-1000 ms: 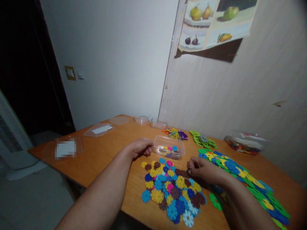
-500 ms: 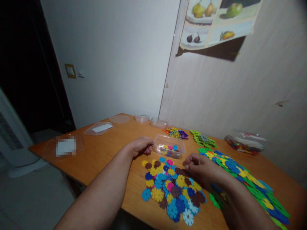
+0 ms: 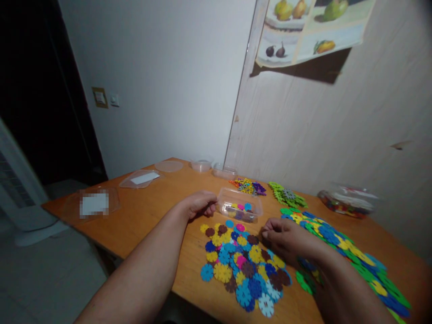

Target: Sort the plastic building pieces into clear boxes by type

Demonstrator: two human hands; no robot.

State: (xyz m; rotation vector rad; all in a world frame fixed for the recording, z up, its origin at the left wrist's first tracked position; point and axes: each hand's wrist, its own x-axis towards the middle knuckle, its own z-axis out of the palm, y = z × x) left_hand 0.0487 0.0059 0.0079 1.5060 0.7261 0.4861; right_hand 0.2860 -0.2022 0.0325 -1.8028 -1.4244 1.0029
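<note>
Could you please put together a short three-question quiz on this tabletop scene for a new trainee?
1. True or false: the left hand rests at the end of the clear tub.
2. What is the right hand touching: A) the loose pile of coloured discs, B) the lidded tub of pieces, C) the flat lid?
3. Which colour makes up most of the small heap beyond the clear tub, near the wall?

Key
1. True.
2. A; its fingers sit on the pile's far edge.
3. Green.
</note>
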